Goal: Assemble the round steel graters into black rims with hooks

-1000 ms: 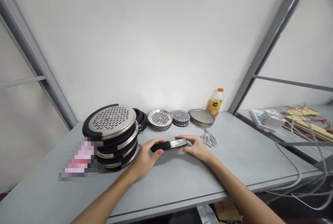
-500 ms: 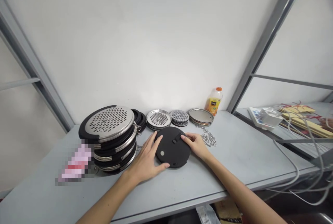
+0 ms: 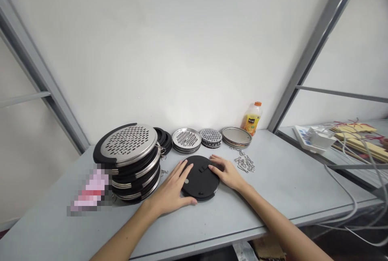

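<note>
A round black disc (image 3: 201, 186) lies flat on the table in front of me. It has a small slotted catch near its upper right, a pale round dot at the left and a thin shiny edge at the lower right. My left hand (image 3: 172, 186) rests against the disc's left side, fingers stretched out over its rim and thumb spread toward the front. At the upper right, my right hand (image 3: 226, 172) pinches the rim, thumb on top and fingers along the far edge; what the fingertips touch underneath is hidden.
Left stands a stack of perforated metal and black discs (image 3: 129, 145). Behind are black rings (image 3: 165, 139), grater plates (image 3: 186, 139), smaller perforated discs (image 3: 211, 137), plain metal lids (image 3: 237, 136) and a bottle (image 3: 252, 119). Metal clips (image 3: 245, 162) lie right. A power strip (image 3: 306, 141) and cables sit beyond the post.
The black disc has come down from a slight tilt to lie flat, a little nearer me. Both hands have stayed at its sides, and my view has shifted slightly.
</note>
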`<state>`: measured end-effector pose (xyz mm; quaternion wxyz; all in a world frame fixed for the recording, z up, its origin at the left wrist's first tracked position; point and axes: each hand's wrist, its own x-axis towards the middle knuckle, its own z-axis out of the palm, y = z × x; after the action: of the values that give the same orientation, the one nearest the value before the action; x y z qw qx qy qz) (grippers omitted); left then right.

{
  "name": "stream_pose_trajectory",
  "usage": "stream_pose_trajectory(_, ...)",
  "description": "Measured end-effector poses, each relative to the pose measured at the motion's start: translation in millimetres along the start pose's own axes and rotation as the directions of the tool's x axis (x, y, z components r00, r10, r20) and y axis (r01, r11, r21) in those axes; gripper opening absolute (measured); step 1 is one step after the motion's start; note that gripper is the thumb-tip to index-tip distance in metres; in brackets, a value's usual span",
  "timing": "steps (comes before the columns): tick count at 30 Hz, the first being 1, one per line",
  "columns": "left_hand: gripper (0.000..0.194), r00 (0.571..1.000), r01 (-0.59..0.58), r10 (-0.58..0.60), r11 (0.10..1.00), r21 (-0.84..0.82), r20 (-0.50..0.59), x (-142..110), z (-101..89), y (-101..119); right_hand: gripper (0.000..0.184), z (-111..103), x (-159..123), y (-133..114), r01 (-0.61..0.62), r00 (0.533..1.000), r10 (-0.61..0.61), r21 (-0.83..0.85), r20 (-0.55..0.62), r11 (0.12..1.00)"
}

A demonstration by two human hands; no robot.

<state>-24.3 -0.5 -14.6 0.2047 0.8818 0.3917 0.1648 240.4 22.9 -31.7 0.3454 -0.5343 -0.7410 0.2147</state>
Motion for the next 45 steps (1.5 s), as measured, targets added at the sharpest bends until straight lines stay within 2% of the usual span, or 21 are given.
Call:
stream_pose_trajectory(8, 0.081, 0.999, -0.049, 0.050, 0.996, 0.075, -0.016, -4, 1.7, 1, 0.039, 2, -1, 4, 0.039, 0.999, -0.038, -0.063, 0.023, 0.997)
stream_pose_trajectory(12, 0.082, 0.997, -0.073, 0.072, 0.991, 0.115, 0.006, -3, -0.4, 0, 0.038, 4, -1, 3, 0.053, 0.999, -0.052, -0.070, 0.013, 0.996)
stream_pose_trajectory(16, 0.085, 0.999, -0.047, 0.044, 0.993, 0.106, 0.027, -2, -1.9, 0, 0.046, 4, -1, 2, 0.150, 0.988, -0.150, -0.002, -0.022, 0.989)
stream_pose_trajectory(22, 0.078, 1.000, -0.009, 0.009, 0.998, 0.060, 0.002, -2, 4.1, 2, 0.030, 3, -4, -4, 0.184, 0.982, -0.184, 0.008, -0.036, 0.983)
stream_pose_trajectory(28, 0.093, 0.999, 0.045, -0.045, 0.999, 0.020, -0.007, -1, -0.2, 3, 0.030, 1, -5, -5, 0.193, 0.979, -0.194, -0.018, -0.058, 0.981)
stream_pose_trajectory(32, 0.094, 0.997, 0.072, -0.072, 0.997, 0.006, -0.008, -3, 0.5, 1, 0.030, 1, -4, -3, 0.171, 0.983, -0.171, -0.011, -0.063, 0.985)
stream_pose_trajectory(35, 0.087, 0.999, 0.037, -0.036, 0.998, 0.049, -0.027, -2, 2.3, -1, 0.030, 4, -5, -4, 0.179, 0.982, -0.179, -0.013, -0.060, 0.984)
stream_pose_trajectory(38, 0.071, 0.998, -0.056, 0.060, 0.991, 0.118, -0.035, 0, 1.8, -3, 0.031, 3, -7, -4, 0.157, 0.985, -0.158, -0.024, -0.062, 0.987)
stream_pose_trajectory(42, 0.061, 0.988, -0.116, 0.128, 0.985, 0.130, -0.089, 2, -0.7, -2, 0.034, -13, -6, 11, 0.146, 0.983, -0.157, -0.118, -0.097, 0.982)
stream_pose_trajectory(43, 0.061, 0.986, -0.116, 0.130, 0.984, 0.133, -0.101, 2, -1.5, -1, 0.033, -21, -4, 18, 0.136, 0.979, -0.159, -0.174, -0.128, 0.975)
stream_pose_trajectory(45, 0.063, 0.983, -0.120, 0.139, 0.981, 0.155, -0.117, 2, -3.7, 2, 0.033, -37, -1, 36, 0.033, 0.965, -0.104, -0.282, -0.241, 0.959)
